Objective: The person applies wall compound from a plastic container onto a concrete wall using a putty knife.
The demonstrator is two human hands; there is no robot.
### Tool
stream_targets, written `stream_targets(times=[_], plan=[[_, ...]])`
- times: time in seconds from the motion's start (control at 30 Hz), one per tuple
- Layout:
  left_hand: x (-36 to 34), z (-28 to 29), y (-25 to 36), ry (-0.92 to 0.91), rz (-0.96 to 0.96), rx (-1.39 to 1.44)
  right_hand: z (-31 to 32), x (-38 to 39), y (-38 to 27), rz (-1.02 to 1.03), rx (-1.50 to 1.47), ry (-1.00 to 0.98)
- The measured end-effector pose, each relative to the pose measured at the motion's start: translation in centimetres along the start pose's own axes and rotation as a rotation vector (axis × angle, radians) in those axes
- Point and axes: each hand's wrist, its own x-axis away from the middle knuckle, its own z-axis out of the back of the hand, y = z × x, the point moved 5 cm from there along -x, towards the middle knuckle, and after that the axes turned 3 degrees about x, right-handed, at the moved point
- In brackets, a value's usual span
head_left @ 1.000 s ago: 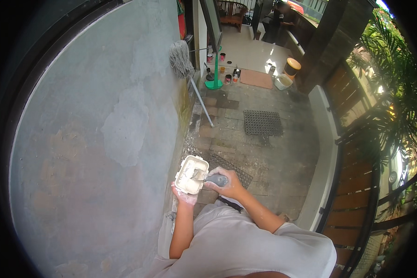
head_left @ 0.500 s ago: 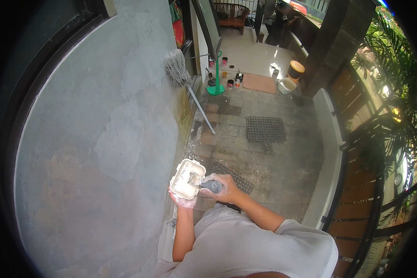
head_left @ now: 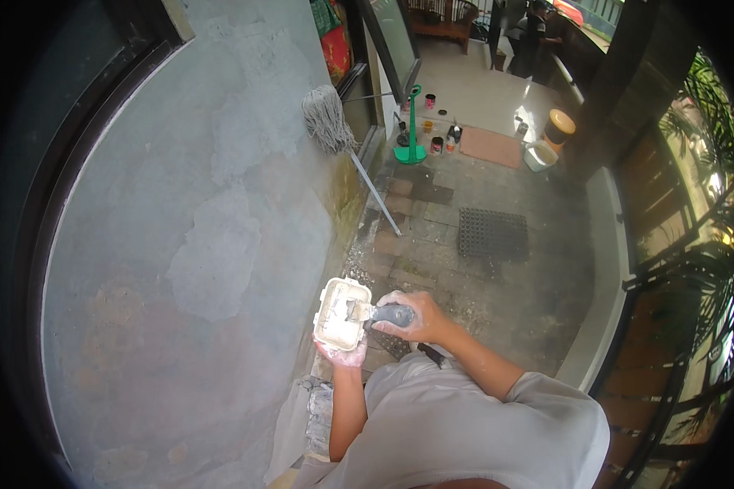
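My left hand (head_left: 344, 354), smeared with white, holds a small cream plastic tub (head_left: 328, 326) from below. White paste (head_left: 339, 310) coats the inside of the tub. The fingers of my right hand (head_left: 420, 318) are wrapped round the dark grey handle of a putty knife (head_left: 395, 315). Its blade reaches over the tub's right rim into the paste. At my left stands a grey plastered wall (head_left: 139, 326) with a paler patch (head_left: 214, 257) on it.
A mop (head_left: 329, 121) leans head-up against the wall. Beyond are a green dustpan (head_left: 410, 153), several small cans (head_left: 437, 145), a pinkish mat (head_left: 490, 147) and buckets (head_left: 540, 156). A black rubber mat (head_left: 493, 234) lies on the paving. Another person (head_left: 533, 39) stands far back.
My view has turned a little left, so the surroundings sit farther right. The putty knife has shifted slightly within the tub, its handle now more level. Both hands keep their hold.
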Motion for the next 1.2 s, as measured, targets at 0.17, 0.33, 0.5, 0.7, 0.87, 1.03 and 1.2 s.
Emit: stream_targets(times=[0.17,0.33,0.5,0.7,0.87,1.03,1.2], plan=[[0.4,-1.2,-1.4,0.205,-0.134,-0.032,0.3,-2.4,0.9,0.008,-0.089,-0.165],[0.3,-0.5,-1.7,0.203,-0.14,0.025,-0.3,-2.6,2.0,0.087,-0.127,-0.213],[-0.5,-1.5,-2.9,0.168,-0.099,-0.024,1.4,-1.9,3.0,0.088,-0.145,-0.19],[-1.1,-0.4,-5.0,0.073,-0.032,0.074,4.0,-0.6,3.3,0.073,-0.15,-0.131],[-2.4,-2.2,-7.1,0.151,0.006,-0.011,5.6,-0.1,3.6,0.074,-0.106,-0.066],[-3.0,-2.1,-8.7,0.151,0.151,-0.058,6.6,1.6,4.7,0.055,-0.143,0.001],[-2.9,-4.9,-10.7,0.169,0.188,-0.167,7.8,2.1,5.8,0.013,-0.116,0.026]])
